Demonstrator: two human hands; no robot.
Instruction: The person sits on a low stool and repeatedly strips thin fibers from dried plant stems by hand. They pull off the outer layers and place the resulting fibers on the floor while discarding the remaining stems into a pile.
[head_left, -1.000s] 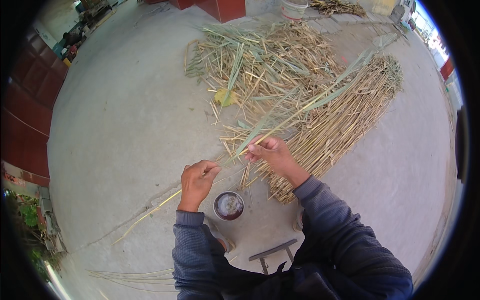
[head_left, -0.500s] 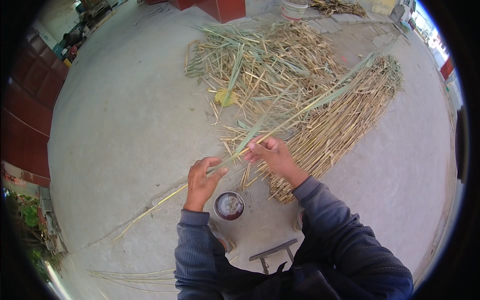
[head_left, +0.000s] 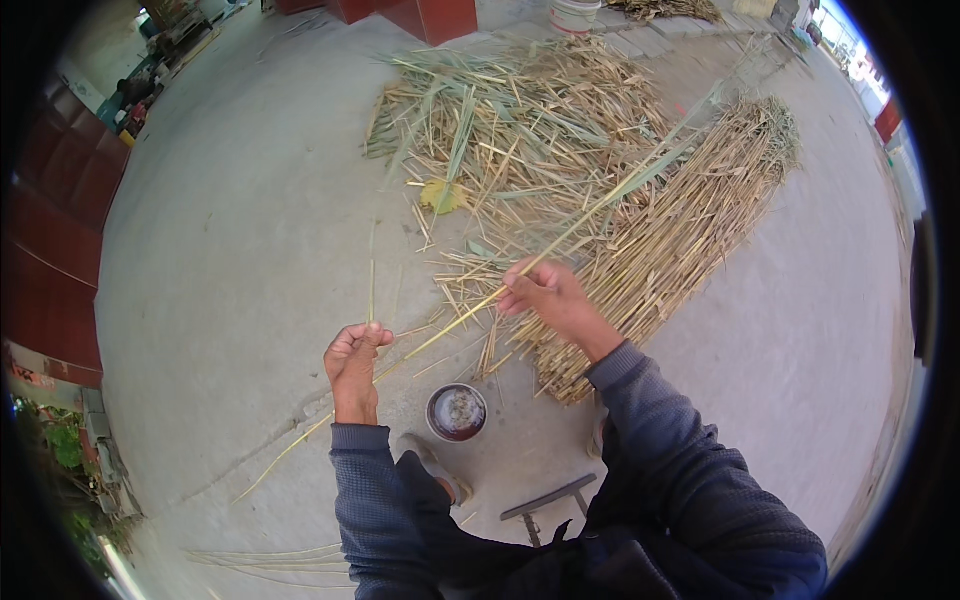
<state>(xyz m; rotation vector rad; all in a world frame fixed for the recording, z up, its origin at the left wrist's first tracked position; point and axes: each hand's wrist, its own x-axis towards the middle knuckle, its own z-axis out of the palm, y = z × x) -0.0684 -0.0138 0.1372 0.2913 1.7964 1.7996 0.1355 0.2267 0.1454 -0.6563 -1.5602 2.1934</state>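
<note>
A long yellow-green reed stalk runs slantwise across the view, its leafy green upper end over the straw on the far right. My right hand pinches it near the middle. My left hand is closed on a thin strip of reed leaf that points upward, apart from my right hand. Behind or beneath the left wrist passes the stalk's lower part; whether they touch I cannot tell. To the right of my right hand lies a bundle of dry reed stalks.
Loose leaves and stalk scraps form a wide pile ahead. A small round tub with whitish contents stands between my feet, near a stool-like frame. Thin stripped stalks lie at lower left. A white bucket stands far ahead.
My left hand has moved left, away from the stalk, carrying a leaf strip that was along it before. My right hand still grips the stalk, nearly in place.
</note>
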